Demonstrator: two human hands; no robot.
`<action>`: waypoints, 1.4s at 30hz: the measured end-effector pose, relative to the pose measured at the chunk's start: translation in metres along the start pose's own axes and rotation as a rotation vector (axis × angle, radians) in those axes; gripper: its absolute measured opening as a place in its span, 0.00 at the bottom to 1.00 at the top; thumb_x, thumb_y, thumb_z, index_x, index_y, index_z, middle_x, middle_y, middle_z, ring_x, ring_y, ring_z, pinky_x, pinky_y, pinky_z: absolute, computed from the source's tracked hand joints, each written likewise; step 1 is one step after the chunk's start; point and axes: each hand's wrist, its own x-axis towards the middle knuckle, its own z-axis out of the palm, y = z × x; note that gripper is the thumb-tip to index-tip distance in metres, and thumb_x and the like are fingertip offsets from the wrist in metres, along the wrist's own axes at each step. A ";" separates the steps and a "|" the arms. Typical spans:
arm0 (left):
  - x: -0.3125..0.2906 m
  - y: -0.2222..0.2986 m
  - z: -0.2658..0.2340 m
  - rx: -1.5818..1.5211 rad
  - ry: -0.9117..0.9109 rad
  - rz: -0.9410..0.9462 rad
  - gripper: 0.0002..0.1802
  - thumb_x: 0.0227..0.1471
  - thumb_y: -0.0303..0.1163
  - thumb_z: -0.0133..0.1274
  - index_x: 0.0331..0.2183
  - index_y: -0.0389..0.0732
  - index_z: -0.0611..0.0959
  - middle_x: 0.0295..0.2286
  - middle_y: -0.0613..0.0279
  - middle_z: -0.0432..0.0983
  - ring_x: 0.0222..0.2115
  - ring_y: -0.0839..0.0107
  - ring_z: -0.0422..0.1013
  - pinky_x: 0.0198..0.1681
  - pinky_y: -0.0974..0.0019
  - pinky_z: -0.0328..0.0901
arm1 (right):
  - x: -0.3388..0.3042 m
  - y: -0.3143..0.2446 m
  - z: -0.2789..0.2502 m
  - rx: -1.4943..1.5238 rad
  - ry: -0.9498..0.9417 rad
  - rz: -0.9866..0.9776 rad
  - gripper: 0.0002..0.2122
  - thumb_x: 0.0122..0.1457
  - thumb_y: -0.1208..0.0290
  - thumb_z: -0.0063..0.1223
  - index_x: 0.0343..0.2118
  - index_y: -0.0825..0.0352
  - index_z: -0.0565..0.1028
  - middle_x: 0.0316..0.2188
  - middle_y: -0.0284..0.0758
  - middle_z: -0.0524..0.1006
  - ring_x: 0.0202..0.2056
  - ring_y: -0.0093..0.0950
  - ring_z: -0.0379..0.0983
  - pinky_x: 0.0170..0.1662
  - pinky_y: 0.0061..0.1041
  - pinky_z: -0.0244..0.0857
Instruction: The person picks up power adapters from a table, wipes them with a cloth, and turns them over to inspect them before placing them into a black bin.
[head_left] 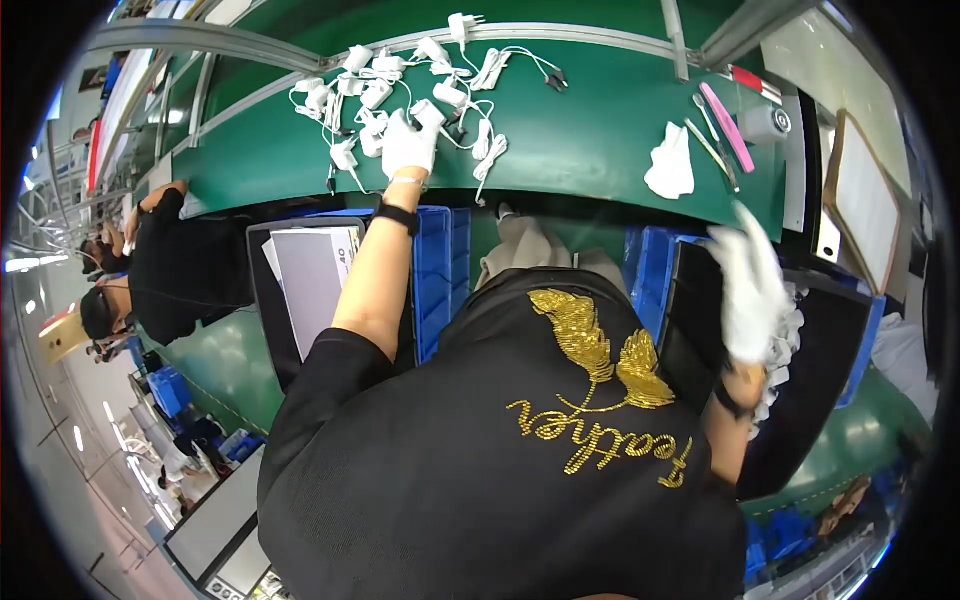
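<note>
Green desk (580,130), white adapters (376,95) strewn across far left. Left hand (409,148) at one adapter (428,113), step judged as picking out; cannot tell if pinching. Right hand (750,285) blurred, fingers spread, off desk edge. Next move calls for freeing adapter from cables (489,70)

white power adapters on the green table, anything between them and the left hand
Nothing visible: the gloved left hand is right at the white power adapters, with white cables lying around them.
</note>
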 end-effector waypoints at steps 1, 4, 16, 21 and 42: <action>0.012 -0.001 0.010 0.088 -0.007 0.006 0.36 0.45 0.52 0.59 0.51 0.38 0.75 0.41 0.47 0.78 0.42 0.51 0.75 0.46 0.55 0.69 | 0.024 -0.009 0.043 -0.117 -0.098 -0.071 0.19 0.64 0.73 0.50 0.57 0.69 0.70 0.38 0.32 0.79 0.39 0.20 0.74 0.47 0.18 0.67; 0.025 0.001 0.023 0.151 -0.045 -0.005 0.39 0.43 0.53 0.60 0.52 0.39 0.74 0.42 0.47 0.78 0.44 0.50 0.75 0.47 0.56 0.69 | 0.096 -0.001 0.178 -0.262 -0.443 -0.357 0.26 0.60 0.63 0.54 0.62 0.58 0.65 0.39 0.33 0.79 0.33 0.21 0.72 0.41 0.22 0.68; 0.023 -0.058 -0.001 -0.871 -0.239 -0.066 0.34 0.49 0.44 0.59 0.53 0.36 0.69 0.46 0.48 0.75 0.45 0.58 0.74 0.48 0.60 0.70 | 0.220 0.060 0.380 0.036 -0.793 -0.076 0.17 0.59 0.68 0.51 0.52 0.63 0.72 0.39 0.37 0.80 0.42 0.32 0.77 0.42 0.32 0.71; 0.006 -0.029 -0.062 -1.706 -0.640 -0.263 0.27 0.54 0.30 0.55 0.54 0.37 0.67 0.48 0.46 0.72 0.44 0.59 0.74 0.49 0.58 0.70 | 0.189 0.020 0.310 0.679 -0.704 0.302 0.20 0.61 0.69 0.53 0.56 0.64 0.67 0.44 0.36 0.77 0.41 0.29 0.75 0.42 0.27 0.70; -0.100 0.095 -0.098 -1.374 -0.681 0.288 0.51 0.47 0.18 0.61 0.65 0.42 0.50 0.54 0.50 0.66 0.52 0.63 0.69 0.50 0.64 0.69 | 0.063 -0.041 0.178 0.655 -0.497 -0.061 0.39 0.53 0.84 0.59 0.66 0.72 0.50 0.51 0.46 0.72 0.47 0.32 0.75 0.48 0.27 0.73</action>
